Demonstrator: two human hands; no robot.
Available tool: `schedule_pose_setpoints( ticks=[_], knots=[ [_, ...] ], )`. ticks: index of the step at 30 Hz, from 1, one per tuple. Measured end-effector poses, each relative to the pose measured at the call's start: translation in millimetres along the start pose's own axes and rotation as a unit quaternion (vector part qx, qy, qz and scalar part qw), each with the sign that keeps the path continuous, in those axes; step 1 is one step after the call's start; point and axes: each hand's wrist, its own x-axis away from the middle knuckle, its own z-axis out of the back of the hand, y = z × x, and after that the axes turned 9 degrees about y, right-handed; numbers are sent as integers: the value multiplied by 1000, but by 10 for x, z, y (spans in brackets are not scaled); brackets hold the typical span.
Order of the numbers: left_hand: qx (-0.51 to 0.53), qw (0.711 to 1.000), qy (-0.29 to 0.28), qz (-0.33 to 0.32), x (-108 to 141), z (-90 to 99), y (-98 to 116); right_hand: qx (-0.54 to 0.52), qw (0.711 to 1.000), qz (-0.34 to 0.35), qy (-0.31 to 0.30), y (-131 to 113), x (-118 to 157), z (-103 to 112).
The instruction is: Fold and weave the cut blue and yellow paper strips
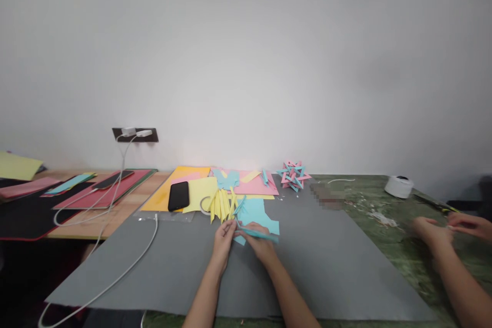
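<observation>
My left hand (224, 238) is closed, with its fingertips pinched at one end of a light blue paper strip (265, 236). Close beside it, my right hand (258, 240) is closed on the same strip, whose free end sticks out to the right. Just beyond my fingers lie small blue folded pieces (240, 207) and a blue paper sheet (253, 210) with cut edges. A bunch of yellow folded paper strips (220, 205) sits behind my left hand. The fine detail between my fingertips is too small to make out.
A grey mat (169, 271) covers the table under my arms. A black phone (179, 196), coloured sheets and a pink-and-blue paper star model (294, 175) stand along the back. A white cable (142, 256) crosses the left. At right are another person's hands (434, 233) and a white roll (398, 187).
</observation>
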Motion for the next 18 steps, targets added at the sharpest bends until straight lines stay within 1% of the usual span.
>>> schedule_pose_setpoints(
  ticks=[3,5,6,9,10,12,13,14,16,18],
  knots=[
    [55,998,19,26,-20,25,13,30,998,49,3,-7,13,-19],
    [74,996,25,37,-25,39,24,14,999,39,30,26,0,-10],
    [76,996,22,39,-22,44,30,-10,999,20,45,47,-13,3],
    [49,998,-11,38,2,43,45,-92,985,-86,116,91,-48,49],
    [29,999,-26,31,12,36,46,-113,979,-118,122,92,-51,57],
    [-22,999,-43,10,32,15,44,-130,976,-146,95,77,-38,49],
    [-47,998,-41,-3,39,3,41,-123,979,-144,72,64,-23,33],
    [-66,997,-31,-17,44,-9,37,-108,984,-127,55,51,-4,11],
    [-85,995,-8,-44,47,-27,27,-66,992,-93,54,33,34,-37],
    [-88,994,2,-64,44,-34,16,-28,995,-70,71,32,63,-75]
  ],
)
